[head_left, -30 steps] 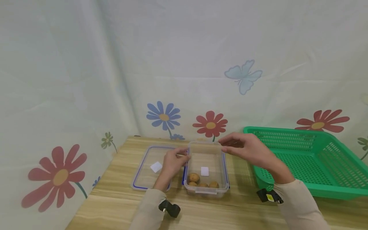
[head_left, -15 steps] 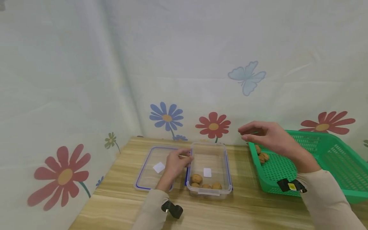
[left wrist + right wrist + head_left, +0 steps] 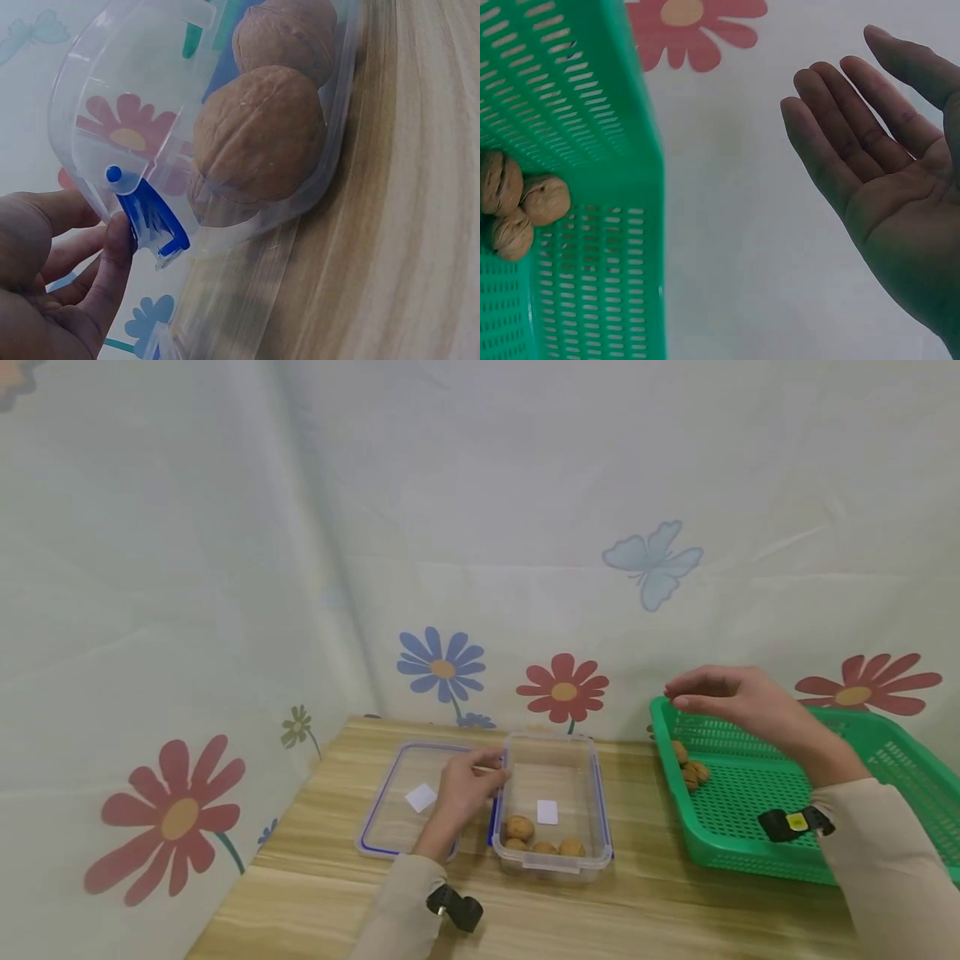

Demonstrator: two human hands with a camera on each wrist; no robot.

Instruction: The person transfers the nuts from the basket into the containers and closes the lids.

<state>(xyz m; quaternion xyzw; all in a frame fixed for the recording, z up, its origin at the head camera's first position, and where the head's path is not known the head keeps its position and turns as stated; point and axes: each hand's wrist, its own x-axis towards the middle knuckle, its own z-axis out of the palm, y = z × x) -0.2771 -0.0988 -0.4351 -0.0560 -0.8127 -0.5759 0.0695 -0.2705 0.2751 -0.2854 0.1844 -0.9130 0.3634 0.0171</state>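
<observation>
A clear plastic food box [image 3: 561,863] with blue-edged sides stands on the table, several walnuts [image 3: 520,828] gathered at its near end. My left hand [image 3: 465,787] pinches the box's left side, thumb against the blue clip [image 3: 154,214] in the left wrist view. To the right is a green perforated basket [image 3: 708,853], with 3 walnuts [image 3: 696,773] visible at its left end. Above that end hovers my right hand [image 3: 757,703], fingers extended and slightly bent, thumb apart. Its palm [image 3: 904,202] holds nothing in the right wrist view.
Left of the box, a clear lid [image 3: 396,828] with a blue seal lies flat on the wooden table [image 3: 300,893]. A white curtain [image 3: 480,527] printed with flowers hangs close behind. The basket's rim rises between my right hand and the box.
My right hand has moved right from over the box to above the basket, uncovering the walnuts there. The left hand stays at the box, and the head view has shifted slightly.
</observation>
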